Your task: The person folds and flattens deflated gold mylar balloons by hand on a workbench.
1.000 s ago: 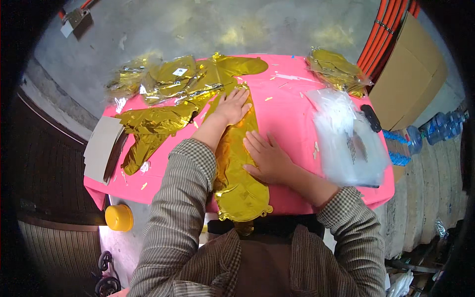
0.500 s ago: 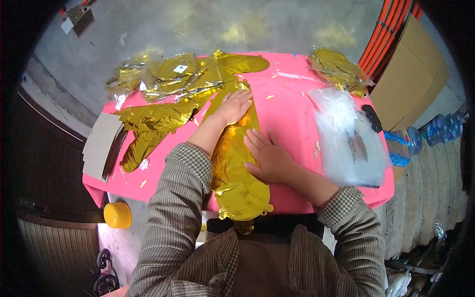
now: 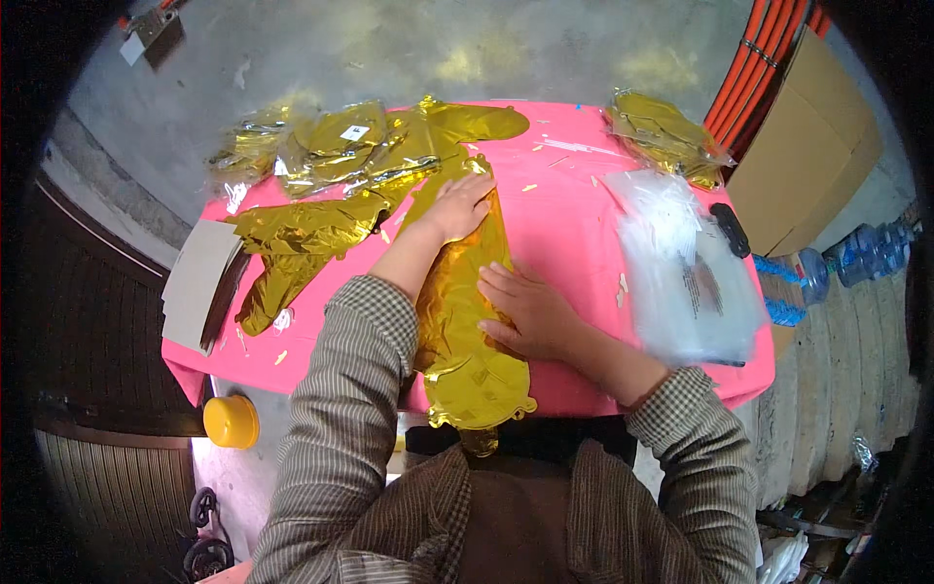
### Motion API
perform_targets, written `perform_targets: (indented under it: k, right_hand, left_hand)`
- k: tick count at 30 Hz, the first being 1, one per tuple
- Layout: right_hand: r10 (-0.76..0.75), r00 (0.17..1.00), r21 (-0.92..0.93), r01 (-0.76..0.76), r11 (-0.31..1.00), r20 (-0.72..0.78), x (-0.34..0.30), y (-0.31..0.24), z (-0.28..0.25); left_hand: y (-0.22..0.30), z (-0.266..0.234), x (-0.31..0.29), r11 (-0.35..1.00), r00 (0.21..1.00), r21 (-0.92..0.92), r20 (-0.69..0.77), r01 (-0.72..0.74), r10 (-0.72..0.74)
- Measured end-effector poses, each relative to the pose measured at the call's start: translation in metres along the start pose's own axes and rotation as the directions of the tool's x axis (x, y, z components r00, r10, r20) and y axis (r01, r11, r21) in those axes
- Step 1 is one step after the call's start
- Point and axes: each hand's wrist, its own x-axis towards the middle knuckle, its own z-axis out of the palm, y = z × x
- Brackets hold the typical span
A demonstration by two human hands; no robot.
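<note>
Pink cloth: spread over the table (image 3: 574,214), its middle taken as the clock's centre, twelve at the far edge.
Gold foil piece: the one under both hands (image 3: 457,336), running from the centre to six o'clock; shiny and crinkled, creased along its length, the rounded near end flatter, with small looped tabs at its corners and a narrow tail past the table edge.
Clear bags: a pile (image 3: 700,297) at three o'clock, edges uneven.
Wrapped packets: folded gold foil in clear film (image 3: 341,151), between ten and eleven; another packet (image 3: 662,136) at two.
Second gold foil: rumpled (image 3: 311,224), reaching from nine o'clock up to twelve; where it parts from the first piece is hard to tell.
Grey boards: stacked (image 3: 199,277) at nine.
Right hand: palm down (image 3: 535,316), fingers spread and pointing to ten, thumb apart; fingertips rest on the foil's right edge, pinching nothing.
Left hand: laid flat (image 3: 455,212) on the foil's far part, fingers straight, close together, pointing to one; it grasps nothing.
Yellow tub: below the table (image 3: 232,421), at eight.
Black object: small, oblong (image 3: 729,231), just short of three, beside the bags.
White scraps: a tangle (image 3: 283,319) beside the second foil, towards eight.
</note>
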Motion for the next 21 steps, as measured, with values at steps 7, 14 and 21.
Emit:
perform_targets:
  k: [7,14,21]
  right_hand:
    - [-0.045,0.998,0.047,0.047,0.998,-0.038,-0.003,0.003,0.005]
    - [-0.091,0.994,0.077,0.096,0.992,-0.068,0.0,0.002,0.01]
    - [-0.114,0.988,0.05,0.12,0.992,-0.106,-0.001,0.007,0.008]
  left_hand:
    - [0.009,-0.004,0.002,0.996,0.999,0.084,0.031,0.013,-0.016]
    - [0.01,-0.026,-0.023,0.973,0.981,0.217,-0.188,0.083,-0.042]
    - [0.03,-0.081,-0.121,0.865,0.895,0.268,0.021,0.424,-0.445]
